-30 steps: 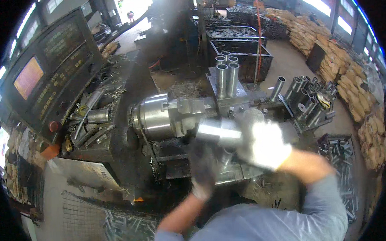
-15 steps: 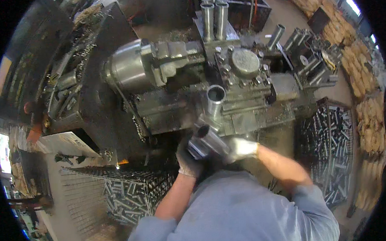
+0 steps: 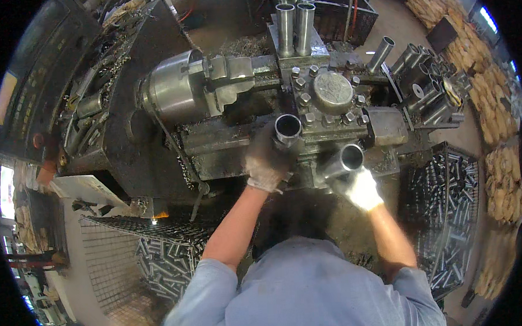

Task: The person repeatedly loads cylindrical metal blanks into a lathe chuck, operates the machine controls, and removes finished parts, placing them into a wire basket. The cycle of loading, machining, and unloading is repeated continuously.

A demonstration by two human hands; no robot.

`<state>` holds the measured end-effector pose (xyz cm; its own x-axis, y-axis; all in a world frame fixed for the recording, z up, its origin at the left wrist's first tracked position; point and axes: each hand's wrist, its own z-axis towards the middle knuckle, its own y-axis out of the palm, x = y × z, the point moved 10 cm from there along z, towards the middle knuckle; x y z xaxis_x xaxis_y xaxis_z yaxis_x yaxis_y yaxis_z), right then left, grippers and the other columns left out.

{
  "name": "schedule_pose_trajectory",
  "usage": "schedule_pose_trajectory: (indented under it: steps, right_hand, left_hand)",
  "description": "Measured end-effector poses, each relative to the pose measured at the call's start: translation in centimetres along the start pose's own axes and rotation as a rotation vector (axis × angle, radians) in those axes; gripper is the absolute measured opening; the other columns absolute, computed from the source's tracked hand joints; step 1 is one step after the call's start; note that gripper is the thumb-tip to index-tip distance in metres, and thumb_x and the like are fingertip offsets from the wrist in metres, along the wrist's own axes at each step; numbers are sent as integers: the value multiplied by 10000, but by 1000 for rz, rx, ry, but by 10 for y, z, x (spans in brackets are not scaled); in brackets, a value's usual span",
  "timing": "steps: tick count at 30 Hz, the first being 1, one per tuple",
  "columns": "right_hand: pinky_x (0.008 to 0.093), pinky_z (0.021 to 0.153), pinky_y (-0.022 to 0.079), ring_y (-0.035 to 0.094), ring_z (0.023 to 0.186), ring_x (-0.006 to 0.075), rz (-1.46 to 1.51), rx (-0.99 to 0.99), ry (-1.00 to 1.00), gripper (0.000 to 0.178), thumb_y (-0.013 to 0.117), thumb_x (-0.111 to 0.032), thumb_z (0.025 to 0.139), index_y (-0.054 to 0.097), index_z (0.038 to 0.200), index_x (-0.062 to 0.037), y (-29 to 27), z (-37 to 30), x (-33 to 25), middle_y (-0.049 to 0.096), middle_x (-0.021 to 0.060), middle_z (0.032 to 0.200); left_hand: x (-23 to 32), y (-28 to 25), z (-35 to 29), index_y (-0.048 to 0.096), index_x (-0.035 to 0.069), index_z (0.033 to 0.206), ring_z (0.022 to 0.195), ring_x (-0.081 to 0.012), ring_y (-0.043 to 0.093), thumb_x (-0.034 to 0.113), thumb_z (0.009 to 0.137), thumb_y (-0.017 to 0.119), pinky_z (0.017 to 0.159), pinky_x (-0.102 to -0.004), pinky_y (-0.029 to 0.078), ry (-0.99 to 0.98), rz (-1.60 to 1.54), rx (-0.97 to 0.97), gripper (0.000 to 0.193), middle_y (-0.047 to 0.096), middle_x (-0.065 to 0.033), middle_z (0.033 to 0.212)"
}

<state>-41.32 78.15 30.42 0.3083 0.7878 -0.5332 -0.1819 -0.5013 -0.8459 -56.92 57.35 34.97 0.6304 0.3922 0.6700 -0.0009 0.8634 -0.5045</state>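
My left hand [image 3: 265, 157], in a glove with a dark, blurred front and a pale cuff, is closed around a shiny metal tube [image 3: 287, 130]. That tube is upright at the front of the lathe carriage, its open end facing up; its lower part is hidden. Farther right, my right hand [image 3: 362, 190], in a white glove, grips a second metal tube [image 3: 341, 162], which is tilted with its open end toward the upper right. Just beyond both hands is the lathe's tool post [image 3: 333, 91], ringed by square-headed bolts. The large chuck [image 3: 179, 88] lies to the left.
Several upright tubes [image 3: 286, 31] stand on a block behind the tool post. More tubes [image 3: 421, 89] lean in a cluster at right. Wire baskets of metal pieces stand at lower left [image 3: 111, 263] and right [image 3: 448, 213]. Stacked tan sacks [image 3: 500, 176] line the far right.
My hands were together close to my body with tubes between them. They have moved forward and apart, the left to the upright tube, the right carrying a tube to the right.
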Motion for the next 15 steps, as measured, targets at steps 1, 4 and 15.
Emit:
schedule_pose_trajectory:
  steps: [1, 4, 15]
  right_hand:
    - [478, 730, 596, 748, 842, 385, -296, -68, 175, 456, 806, -344, 837, 673, 1163, -55, 2, -12, 13, 759, 184, 942]
    - [500, 722, 595, 732, 821, 400, -79, -240, -209, 439, 740, -298, 856, 685, 1249, -112, 37, -36, -56, 747, 181, 931]
    - [470, 711, 571, 729, 776, 359, 348, -218, -253, 411, 748, -411, 873, 727, 1066, -48, 111, 55, -119, 732, 173, 928]
  left_hand:
    - [-1, -3, 5, 610, 7, 1313, 1058, -316, 726, 266, 734, 946, 941, -381, 579, 56, -48, 47, 718, 717, -190, 1200]
    - [-47, -24, 2, 588, 25, 1336, 1042, -286, 712, 173, 846, 848, 911, -386, 583, -199, -269, 42, 574, 721, -110, 1147]
    - [-128, -85, -107, 606, 80, 1366, 1084, -350, 699, 698, 1002, 506, 914, -506, 599, -972, -1538, 189, 724, 703, -149, 1235]
